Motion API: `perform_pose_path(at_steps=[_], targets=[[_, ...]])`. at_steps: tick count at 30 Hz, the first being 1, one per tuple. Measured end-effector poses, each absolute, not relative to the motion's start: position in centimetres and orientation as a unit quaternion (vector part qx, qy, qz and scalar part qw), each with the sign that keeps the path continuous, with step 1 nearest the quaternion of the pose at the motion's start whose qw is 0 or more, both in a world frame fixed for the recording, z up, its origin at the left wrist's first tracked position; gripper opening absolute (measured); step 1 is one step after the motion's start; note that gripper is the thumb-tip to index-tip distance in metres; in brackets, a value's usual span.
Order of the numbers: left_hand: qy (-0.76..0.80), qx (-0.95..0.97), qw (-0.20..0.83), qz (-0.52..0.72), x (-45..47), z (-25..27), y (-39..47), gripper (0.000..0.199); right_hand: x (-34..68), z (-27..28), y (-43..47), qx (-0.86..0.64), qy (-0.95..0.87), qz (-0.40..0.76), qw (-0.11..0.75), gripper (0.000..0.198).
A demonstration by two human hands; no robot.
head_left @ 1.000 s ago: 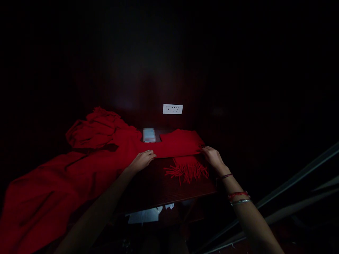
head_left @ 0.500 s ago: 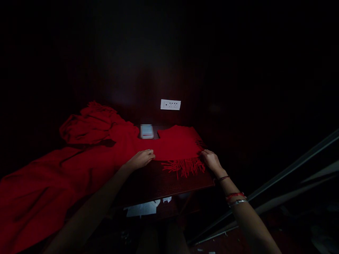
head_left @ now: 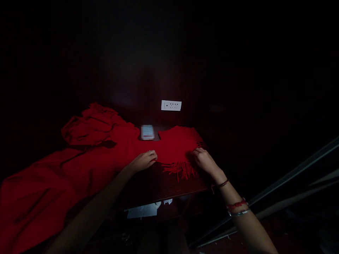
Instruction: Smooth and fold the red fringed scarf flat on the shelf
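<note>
A red fringed scarf (head_left: 174,146) lies spread over a dark wooden desktop, its tassels hanging toward the near side. My left hand (head_left: 145,159), with a ring on one finger, pinches the scarf's near edge. Over the scarf's near right corner, beside the tassels, is my right hand (head_left: 205,160). Its fingers are curled together and the fingertips are hidden, so whether cloth is between them does not show. Toward the left the red cloth continues in a wide, wrinkled heap (head_left: 95,128) and drapes down past my left forearm.
A small pale, blurred-out item (head_left: 147,132) lies behind the scarf. On the dark wall is a white socket panel (head_left: 171,105). White papers (head_left: 143,210) rest on a shelf under the desktop (head_left: 164,187). A long pale rail (head_left: 293,176) slants along the right side.
My right hand has shifted left from the scarf's right corner, inward over the cloth and tassels. My left hand stays at the near edge, nearly unmoved. The scarf lies almost the same.
</note>
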State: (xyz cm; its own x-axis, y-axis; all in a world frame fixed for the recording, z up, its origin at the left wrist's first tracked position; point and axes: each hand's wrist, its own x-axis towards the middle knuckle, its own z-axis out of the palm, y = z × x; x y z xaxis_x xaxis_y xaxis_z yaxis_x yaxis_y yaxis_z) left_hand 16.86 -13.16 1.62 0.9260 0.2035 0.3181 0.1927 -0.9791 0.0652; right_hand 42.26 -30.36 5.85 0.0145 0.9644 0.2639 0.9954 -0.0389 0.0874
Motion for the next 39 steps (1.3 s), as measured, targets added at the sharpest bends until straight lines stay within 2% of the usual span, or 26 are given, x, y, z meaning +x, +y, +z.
perform_pose_path(at_steps=[3,9,12,20,27,39], targets=[[0.113,0.975,0.039,0.187,16.7,1.8,-13.1,0.019,38.8,5.3,-28.7,-0.659,-0.743,-0.088,0.079,0.026],[0.104,0.971,0.048,0.211,16.5,1.8,-13.0,0.021,35.6,3.7,-26.1,-0.661,-0.738,-0.129,0.041,0.022],[0.108,0.968,0.04,0.222,16.6,1.9,-13.0,0.02,36.1,3.5,-26.1,-0.658,-0.738,-0.146,0.024,0.019],[0.094,0.978,0.021,0.183,17.0,1.6,-13.2,0.016,37.3,3.1,-26.6,-0.66,-0.733,-0.157,0.052,0.021],[0.087,0.988,0.0,0.127,17.0,1.1,-13.1,0.013,38.6,2.9,-27.8,-0.637,-0.754,-0.161,0.006,0.021],[0.09,0.988,0.013,0.124,16.8,1.7,-13.4,0.014,43.4,4.5,-29.8,-0.706,-0.682,-0.19,-0.038,0.024]])
